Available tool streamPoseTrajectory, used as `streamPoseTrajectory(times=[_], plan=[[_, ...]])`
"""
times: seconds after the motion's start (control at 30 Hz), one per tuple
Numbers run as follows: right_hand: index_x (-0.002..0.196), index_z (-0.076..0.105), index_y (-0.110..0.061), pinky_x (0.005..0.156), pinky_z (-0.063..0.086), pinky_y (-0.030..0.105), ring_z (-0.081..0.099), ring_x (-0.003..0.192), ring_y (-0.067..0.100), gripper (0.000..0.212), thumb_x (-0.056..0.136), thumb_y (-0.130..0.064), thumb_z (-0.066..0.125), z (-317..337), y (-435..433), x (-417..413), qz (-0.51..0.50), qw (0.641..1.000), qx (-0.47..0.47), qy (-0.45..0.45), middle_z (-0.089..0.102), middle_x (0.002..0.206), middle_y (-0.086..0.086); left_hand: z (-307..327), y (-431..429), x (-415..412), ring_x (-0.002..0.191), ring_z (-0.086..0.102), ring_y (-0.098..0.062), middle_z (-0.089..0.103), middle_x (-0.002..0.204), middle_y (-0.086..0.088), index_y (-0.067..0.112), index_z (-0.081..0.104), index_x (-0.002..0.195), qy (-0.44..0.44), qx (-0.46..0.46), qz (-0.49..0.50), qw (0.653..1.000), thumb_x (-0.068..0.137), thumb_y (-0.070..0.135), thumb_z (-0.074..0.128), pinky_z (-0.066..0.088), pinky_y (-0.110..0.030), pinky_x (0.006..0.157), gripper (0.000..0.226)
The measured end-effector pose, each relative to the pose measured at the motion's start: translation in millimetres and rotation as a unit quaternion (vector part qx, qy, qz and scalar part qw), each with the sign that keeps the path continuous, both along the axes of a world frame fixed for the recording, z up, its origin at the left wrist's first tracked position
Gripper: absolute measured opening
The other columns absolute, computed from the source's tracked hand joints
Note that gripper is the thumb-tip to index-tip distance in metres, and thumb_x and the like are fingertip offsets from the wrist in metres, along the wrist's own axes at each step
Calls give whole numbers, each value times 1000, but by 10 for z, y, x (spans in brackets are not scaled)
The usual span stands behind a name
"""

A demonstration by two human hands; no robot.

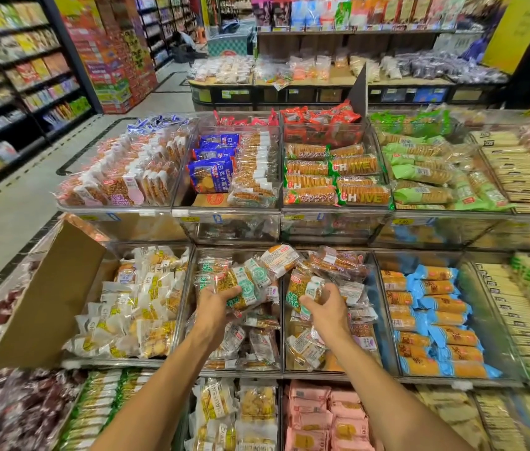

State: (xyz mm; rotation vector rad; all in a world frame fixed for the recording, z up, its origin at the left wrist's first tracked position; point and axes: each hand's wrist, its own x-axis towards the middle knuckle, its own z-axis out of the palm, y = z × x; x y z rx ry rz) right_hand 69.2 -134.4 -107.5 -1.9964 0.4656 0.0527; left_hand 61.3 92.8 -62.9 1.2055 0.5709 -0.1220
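Far left of the frame there's an open cardboard box (45, 297) leaning by the white-and-yellow packets (139, 314), and that bin looks full and sorted to me. Just left of centre, the left hand (216, 302) has its fingers wrapped round a bunch of green-label packets (240, 283), held right on top of the heap in the middle bin (244, 372). Just right of centre, the right hand (322, 309) is gripping one more green packet (304, 292) over the neighbouring bin (332, 375), where reddish packs are mixed in. Further right, the blue-and-orange packs (433, 320) sit in tidy rows. My guess is it's about halfway: both centre bins are a jumble, so plenty of sorting is left.
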Motion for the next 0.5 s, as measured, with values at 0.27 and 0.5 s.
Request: streamPoseTrajectory(times=[0.27,0.5], plan=[[148,46,-5,88,53,35,62,98,18,83,86,-49,79,90,-168,-221,-60,989,134,-18,61,128,13,-20,-104,-95,89,76,-36,63,135,-28,-13,47,136,-36,-32,-64,997,79,32,90,63,-47,84,84],[138,58,-20,78,58,40,73,96,20,84,69,-54,92,78,-204,-495,-133,951,280,-7,67,127,6,-176,-145,-103,136,55,-40,47,156,-19,4,35,154,-62,-37,-176,982,57,59,90,35,-64,119,124]])
